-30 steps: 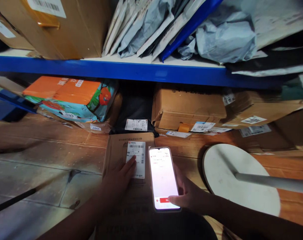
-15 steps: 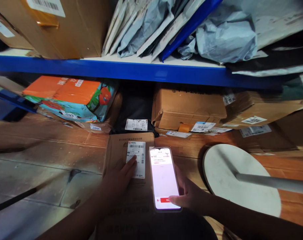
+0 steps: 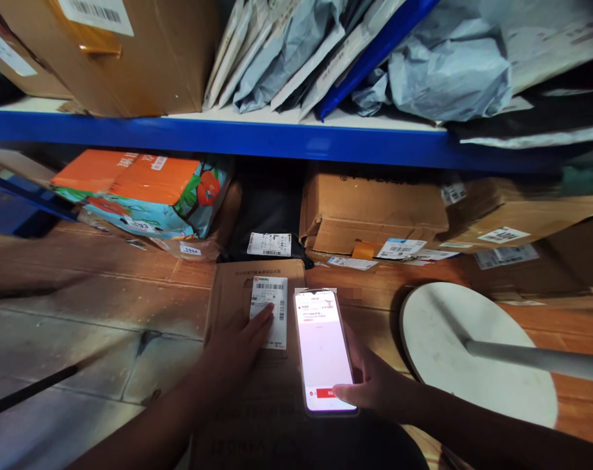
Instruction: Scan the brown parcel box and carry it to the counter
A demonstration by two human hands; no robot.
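My right hand (image 3: 374, 382) holds a lit smartphone (image 3: 323, 349) upright, thumb resting near a red button at the bottom of its screen. My left hand (image 3: 235, 349) lies flat on a brown cardboard box (image 3: 237, 294) on the floor in front of me. Its fingers are stretched out, with the fingertips touching the white shipping label (image 3: 270, 308) stuck on the box's top. The phone hovers just right of that label.
A blue shelf edge (image 3: 276, 140) runs across above, loaded with cardboard boxes and grey mailers (image 3: 296, 52). Under it sit an orange floral parcel (image 3: 144, 192), a black bag (image 3: 269, 209) and brown boxes (image 3: 369, 212). A white round stand base (image 3: 472, 346) lies at right.
The view has shifted slightly; both hands, the phone and the box keep nearly the same pose.
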